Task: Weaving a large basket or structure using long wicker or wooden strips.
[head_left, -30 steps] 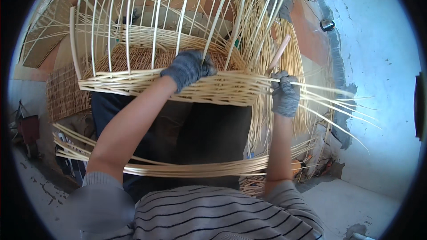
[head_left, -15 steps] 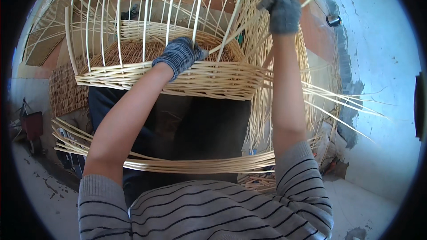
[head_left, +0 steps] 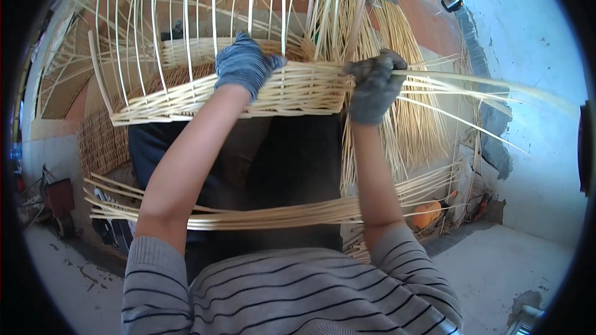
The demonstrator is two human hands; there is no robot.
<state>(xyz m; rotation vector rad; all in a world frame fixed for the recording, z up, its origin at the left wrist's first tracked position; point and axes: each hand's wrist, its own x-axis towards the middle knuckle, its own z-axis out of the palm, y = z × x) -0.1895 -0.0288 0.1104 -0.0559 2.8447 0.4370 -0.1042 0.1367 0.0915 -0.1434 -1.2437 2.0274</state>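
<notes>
basket: upper centre | left hand: fingers curled over its upper edge, seemingly to steady it | right hand: fingers clenched round rod at basket's right end, likely for tension

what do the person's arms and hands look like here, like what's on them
The left hand wears a blue-grey, streaked fabric glove; the right glove is grey, looking darker around the fingers, though blurred. The forearms are bare up to grey sleeves with thin dark stripes, ending near the elbows; the left shows a ribbed cuff.
</notes>
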